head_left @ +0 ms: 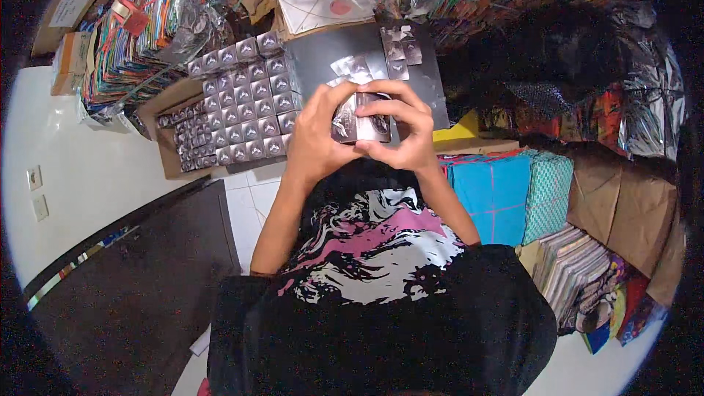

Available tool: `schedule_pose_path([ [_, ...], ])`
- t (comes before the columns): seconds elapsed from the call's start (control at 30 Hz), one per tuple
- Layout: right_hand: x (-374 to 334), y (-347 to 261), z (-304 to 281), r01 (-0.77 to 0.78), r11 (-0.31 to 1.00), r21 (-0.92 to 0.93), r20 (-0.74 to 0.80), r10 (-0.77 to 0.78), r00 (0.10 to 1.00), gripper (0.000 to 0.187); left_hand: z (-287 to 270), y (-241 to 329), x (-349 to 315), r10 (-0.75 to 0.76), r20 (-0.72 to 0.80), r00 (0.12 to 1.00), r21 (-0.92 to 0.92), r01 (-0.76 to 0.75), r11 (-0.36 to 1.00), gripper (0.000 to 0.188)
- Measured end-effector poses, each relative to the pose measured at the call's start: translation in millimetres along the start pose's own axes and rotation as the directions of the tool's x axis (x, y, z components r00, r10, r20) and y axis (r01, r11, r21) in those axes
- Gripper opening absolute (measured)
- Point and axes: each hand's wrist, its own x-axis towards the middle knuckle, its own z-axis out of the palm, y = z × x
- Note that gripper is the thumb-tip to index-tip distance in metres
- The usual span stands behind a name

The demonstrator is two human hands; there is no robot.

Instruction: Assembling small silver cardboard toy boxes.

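Observation:
Over a dark grey board (323,48), I hold a small printed carton (364,127) in dark and silvery tones close to my chest. My left hand (317,136) wraps its left side, with the thumb at the near edge. From the right, my right hand (411,128) grips it, fingers bent across the far part and thumb at the near corner. The fingers cover much of the carton. Just beyond my hands lie light printed card pieces (358,67). More small printed pieces (401,50) rest on the board's right side.
Left of the board, rows of similar small boxes (249,110) stand in a brown cardboard carton (170,158). Bundled packets (136,48) are stacked behind it. At right are blue tied bundles (490,198) and brown paper parcels (620,213). A dark panel (139,279) stands lower left.

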Motion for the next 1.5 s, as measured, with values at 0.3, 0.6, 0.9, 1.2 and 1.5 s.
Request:
schedule_pose_path([
  [0.3,-0.8,4.7,-15.5,0.003,1.000,0.020,-0.018,-0.003,1.000,0.041,11.6,8.5,4.5,-0.084,0.041,0.996,-0.016,0.084,0.996,0.079],
  [0.6,1.1,4.8,-18.7,-0.009,1.000,-0.003,0.042,0.009,0.999,0.039,9.0,11.3,2.3,-0.159,0.051,0.986,-0.001,0.160,0.987,0.083],
  [0.9,7.5,-5.1,6.0,-0.106,0.994,0.034,0.028,0.105,0.994,0.040,-13.7,2.5,-0.2,-0.047,0.017,0.999,0.136,0.044,0.990,0.081],
  [1.2,23.1,-16.1,59.0,-0.132,0.991,0.017,0.105,0.130,0.986,0.044,-67.8,-19.5,-16.9,-0.038,-0.005,0.999,0.095,0.039,0.995,0.079],
  [1.5,20.9,-26.7,122.0,-0.141,0.990,0.026,0.158,0.136,0.978,0.036,-139.8,-55.6,-40.3,-0.106,0.192,0.976,-0.120,0.131,0.984,0.091],
])
